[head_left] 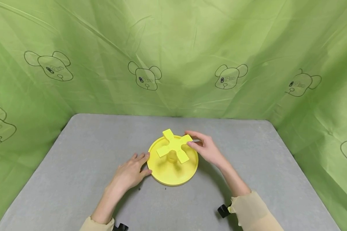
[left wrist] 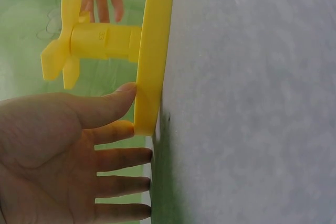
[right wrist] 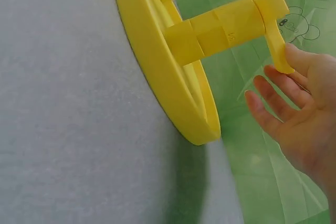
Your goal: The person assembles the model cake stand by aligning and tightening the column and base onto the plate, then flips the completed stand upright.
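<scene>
A round yellow base [head_left: 173, 178] with a raised rim lies on the grey table. From its middle rises a yellow post [right wrist: 215, 30], topped by a yellow four-armed cross [head_left: 173, 146]; a small number is marked on the post. My left hand [head_left: 130, 173] rests at the base's left edge, its thumb and forefinger touching the rim and its other fingers spread straight on the table. On the right, my right hand [head_left: 206, 149] pinches one arm of the cross by its end, thumb on the near side. The fingertips behind that arm are partly hidden.
Grey table [head_left: 104, 138] surrounds the base. Green cloth [head_left: 179, 38] printed with bear-head outlines hangs behind and at both sides. Black wrist devices [head_left: 224, 211] sit near both beige sleeves, and small dark specks lie in front of the base.
</scene>
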{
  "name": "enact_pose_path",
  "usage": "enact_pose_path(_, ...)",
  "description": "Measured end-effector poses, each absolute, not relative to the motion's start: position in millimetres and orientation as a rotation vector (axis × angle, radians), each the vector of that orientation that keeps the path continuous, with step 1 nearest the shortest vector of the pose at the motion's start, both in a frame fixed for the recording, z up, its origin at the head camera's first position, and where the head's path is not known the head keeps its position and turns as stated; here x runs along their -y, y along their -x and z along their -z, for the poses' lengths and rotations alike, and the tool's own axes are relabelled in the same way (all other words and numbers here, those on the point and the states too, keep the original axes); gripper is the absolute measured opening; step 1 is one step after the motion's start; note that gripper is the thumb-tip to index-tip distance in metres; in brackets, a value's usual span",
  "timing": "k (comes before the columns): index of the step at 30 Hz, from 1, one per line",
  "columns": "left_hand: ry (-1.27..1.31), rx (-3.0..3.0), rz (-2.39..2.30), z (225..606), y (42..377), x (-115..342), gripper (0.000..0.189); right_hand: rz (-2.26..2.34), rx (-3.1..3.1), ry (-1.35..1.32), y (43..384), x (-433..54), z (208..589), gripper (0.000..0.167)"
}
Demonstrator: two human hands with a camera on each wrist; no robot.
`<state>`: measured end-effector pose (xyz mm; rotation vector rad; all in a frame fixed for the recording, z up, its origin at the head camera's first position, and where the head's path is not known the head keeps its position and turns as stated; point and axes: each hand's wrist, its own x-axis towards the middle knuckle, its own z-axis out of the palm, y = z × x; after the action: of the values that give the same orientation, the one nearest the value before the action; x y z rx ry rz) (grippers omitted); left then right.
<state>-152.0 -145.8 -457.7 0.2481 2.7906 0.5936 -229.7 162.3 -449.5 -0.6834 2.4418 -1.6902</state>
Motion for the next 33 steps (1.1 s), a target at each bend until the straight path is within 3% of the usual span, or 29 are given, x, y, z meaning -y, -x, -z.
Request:
enact_pose_path(16, -0.244, -2.794, -0.597, 458, 151, 148, 0.069, 1.621, -2.615, 0.619, 199, -172, 451, 0.036)
enact_pose_path(33, -0.253, -2.814, -0.588, 460, 153, 147, 0.068, 1.530, -2.779, 0.798, 178, -161, 448, 0.039)
